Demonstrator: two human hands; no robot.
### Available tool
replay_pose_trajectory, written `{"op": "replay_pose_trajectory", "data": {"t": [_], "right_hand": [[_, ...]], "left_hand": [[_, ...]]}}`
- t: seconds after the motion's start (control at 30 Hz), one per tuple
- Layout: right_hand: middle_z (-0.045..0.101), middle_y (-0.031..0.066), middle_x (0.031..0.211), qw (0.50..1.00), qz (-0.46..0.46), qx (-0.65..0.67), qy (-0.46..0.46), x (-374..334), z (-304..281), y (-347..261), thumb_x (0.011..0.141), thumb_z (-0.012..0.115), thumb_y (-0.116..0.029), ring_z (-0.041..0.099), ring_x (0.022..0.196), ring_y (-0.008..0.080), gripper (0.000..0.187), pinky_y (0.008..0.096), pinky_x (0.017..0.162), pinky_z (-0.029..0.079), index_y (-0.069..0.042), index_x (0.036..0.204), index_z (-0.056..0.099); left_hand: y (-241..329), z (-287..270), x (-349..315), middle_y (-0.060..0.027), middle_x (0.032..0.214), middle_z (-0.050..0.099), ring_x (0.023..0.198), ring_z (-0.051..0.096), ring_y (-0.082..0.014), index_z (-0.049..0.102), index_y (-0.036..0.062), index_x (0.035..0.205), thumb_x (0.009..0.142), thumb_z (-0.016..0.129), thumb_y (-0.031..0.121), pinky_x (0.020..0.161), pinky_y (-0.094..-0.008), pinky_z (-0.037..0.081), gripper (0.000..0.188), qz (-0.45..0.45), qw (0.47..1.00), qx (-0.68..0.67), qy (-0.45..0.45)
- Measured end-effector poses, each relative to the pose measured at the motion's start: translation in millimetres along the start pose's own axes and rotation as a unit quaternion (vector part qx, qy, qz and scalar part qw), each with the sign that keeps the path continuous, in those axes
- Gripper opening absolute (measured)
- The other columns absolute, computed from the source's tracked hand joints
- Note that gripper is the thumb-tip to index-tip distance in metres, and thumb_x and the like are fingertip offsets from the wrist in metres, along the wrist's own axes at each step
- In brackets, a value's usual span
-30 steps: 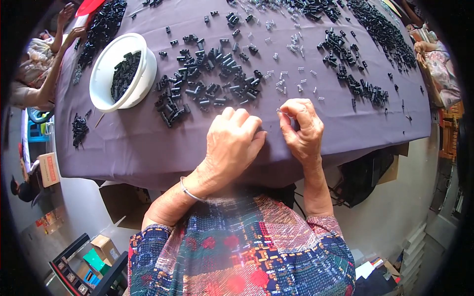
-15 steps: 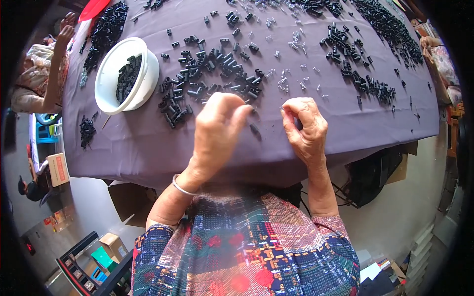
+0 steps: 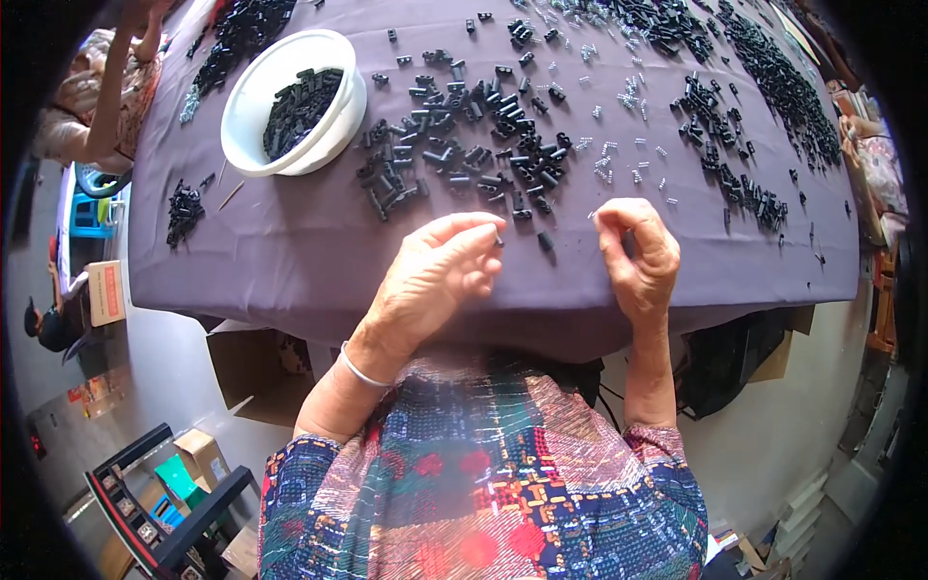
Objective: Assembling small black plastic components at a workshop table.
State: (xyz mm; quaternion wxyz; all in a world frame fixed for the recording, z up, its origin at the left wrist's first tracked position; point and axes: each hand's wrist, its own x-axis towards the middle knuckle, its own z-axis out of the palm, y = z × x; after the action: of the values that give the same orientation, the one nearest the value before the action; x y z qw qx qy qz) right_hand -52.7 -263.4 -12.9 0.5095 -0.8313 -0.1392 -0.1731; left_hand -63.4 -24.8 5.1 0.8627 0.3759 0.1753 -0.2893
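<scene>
My left hand (image 3: 440, 271) is above the near part of the table, thumb and fingertips pinched on a small black plastic piece (image 3: 499, 241). To its right, my right hand (image 3: 641, 253) pinches a tiny silver spring (image 3: 592, 215) that pokes out from the fingertips. Just beyond my left hand spreads a loose pile of black plastic pieces (image 3: 483, 126), short and tube-like. One black piece (image 3: 546, 241) lies alone between the hands. Beyond my right hand are scattered small silver springs (image 3: 604, 162).
A white tub (image 3: 340, 130) partly filled with black pieces stands at the left, beside a thin stick (image 3: 231, 195). More black heaps (image 3: 184, 213) dot the purple-grey tablecloth (image 3: 290, 251). Other people sit at the left and right edges. An open cardboard box (image 3: 242, 372) is below the table edge.
The whole view has shifted, with the table's things now higher and further right. My left hand has turned its palm inward, and a black piece shows at its fingertips. The right hand keeps its pinch.
</scene>
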Motion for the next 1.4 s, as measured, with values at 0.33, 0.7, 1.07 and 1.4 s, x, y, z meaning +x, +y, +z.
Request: {"op": "replay_pose_trajectory", "data": {"t": [0.33, 0.7, 1.07, 1.4], "right_hand": [[0.065, 0.0059, 0.084, 0.989, 0.047, 0.135, -0.044, -8, 21, -37, 0.074, 0.069, 0.011, 0.059, 0.071, 0.0122, 0.021, 0.0247, 0.067, 0.049, -0.001, 0.091, 0.064], [0.065, 0.0108, 0.085, 0.993, -0.087, 0.039, -0.064, -5, 24, -59, 0.069, 0.068, 0.015, 0.062, 0.074, 0.0248, 0.029, 0.0320, 0.066, 0.052, 0.000, 0.094, 0.064], [0.065, 0.0106, 0.085, 0.994, -0.089, -0.017, -0.055, -6, 20, -57, 0.069, 0.068, 0.015, 0.063, 0.075, 0.0251, 0.030, 0.0328, 0.066, 0.052, 0.000, 0.094, 0.064], [0.065, 0.0063, 0.084, 0.995, 0.057, -0.056, 0.056, -16, 11, -3, 0.076, 0.070, 0.009, 0.063, 0.071, 0.0136, 0.020, 0.0261, 0.067, 0.051, -0.002, 0.093, 0.064]], "left_hand": [[-7, 4, -16, -0.0077, 0.093, 0.067, 0.078, 0.065, -0.0131, 0.063, 0.0036, 0.105, 0.089, 0.067, 0.008, 0.065, -0.0240, 0.053, 0.017, 0.032, 0.998, 0.045, 0.009], [-15, -6, -18, -0.0134, 0.098, 0.069, 0.084, 0.067, -0.0177, 0.063, -0.0002, 0.109, 0.090, 0.067, 0.009, 0.070, -0.0284, 0.053, 0.021, 0.038, 0.997, 0.049, -0.053], [-19, -12, -19, -0.0119, 0.093, 0.070, 0.080, 0.067, -0.0162, 0.064, -0.0015, 0.106, 0.090, 0.067, 0.008, 0.068, -0.0264, 0.053, 0.019, 0.057, 0.994, 0.082, -0.043], [-16, -4, 18, -0.0089, 0.086, 0.063, 0.081, 0.061, -0.0255, 0.067, 0.0058, 0.092, 0.073, 0.074, 0.000, 0.069, -0.0331, 0.051, 0.021, 0.485, 0.610, 0.624, 0.048]]}}
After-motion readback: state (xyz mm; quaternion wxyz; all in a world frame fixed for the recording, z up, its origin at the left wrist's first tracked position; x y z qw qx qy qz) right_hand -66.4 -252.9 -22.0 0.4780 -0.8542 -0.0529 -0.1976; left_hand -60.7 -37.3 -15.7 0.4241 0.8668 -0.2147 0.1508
